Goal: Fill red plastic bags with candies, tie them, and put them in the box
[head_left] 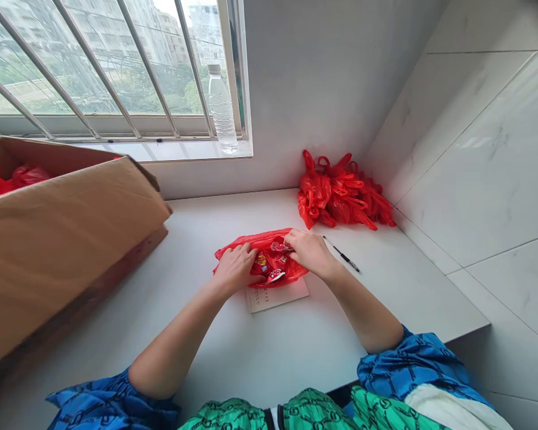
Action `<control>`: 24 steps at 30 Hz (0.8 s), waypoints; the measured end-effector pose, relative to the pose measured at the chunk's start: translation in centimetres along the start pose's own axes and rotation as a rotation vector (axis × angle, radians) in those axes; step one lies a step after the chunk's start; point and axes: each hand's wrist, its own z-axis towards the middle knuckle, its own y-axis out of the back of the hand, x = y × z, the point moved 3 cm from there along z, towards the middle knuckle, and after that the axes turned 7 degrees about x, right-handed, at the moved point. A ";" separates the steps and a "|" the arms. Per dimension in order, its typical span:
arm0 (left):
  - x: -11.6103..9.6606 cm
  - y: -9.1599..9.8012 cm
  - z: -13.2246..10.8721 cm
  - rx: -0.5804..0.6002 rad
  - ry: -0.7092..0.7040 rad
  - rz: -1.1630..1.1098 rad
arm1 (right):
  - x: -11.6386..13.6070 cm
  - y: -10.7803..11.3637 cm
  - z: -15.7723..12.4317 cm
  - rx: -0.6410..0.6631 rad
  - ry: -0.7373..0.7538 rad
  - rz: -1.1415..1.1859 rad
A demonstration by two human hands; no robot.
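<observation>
One bag point(260, 240)! Left hand point(235, 266) and right hand point(312, 248) flanked its packets point(280, 261) (grip apart or clamped? couldn't tell); keeping its mouth wide seemed wisest.

The only view looks from the person's head, forward and down across the white surface point(188, 239), near enough to take in left hand point(238, 266), right hand point(311, 251) and forearms, reaching up to the window point(96, 36) and across to the tiled wall point(493, 149).

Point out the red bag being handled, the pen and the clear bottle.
Red bag point(264, 239): head view, its far side.
Pen point(341, 254): head view, middle of its length.
Clear bottle point(223, 113): head view, mid-body.
</observation>
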 end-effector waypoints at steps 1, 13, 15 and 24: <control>0.0 -0.1 0.1 -0.009 0.002 -0.002 | 0.1 -0.2 -0.1 0.043 0.022 0.023; -2.5 1.7 -1.2 -0.101 -0.137 -0.148 | 0.4 0.2 -1.2 0.112 0.121 0.115; -3.3 0.7 -0.8 -0.015 -0.099 -0.137 | 0.4 0.0 -1.0 0.131 0.068 0.085; -3.9 -1.4 -0.3 -0.006 -0.139 -0.080 | 0.2 -2.0 0.3 0.248 -0.112 0.060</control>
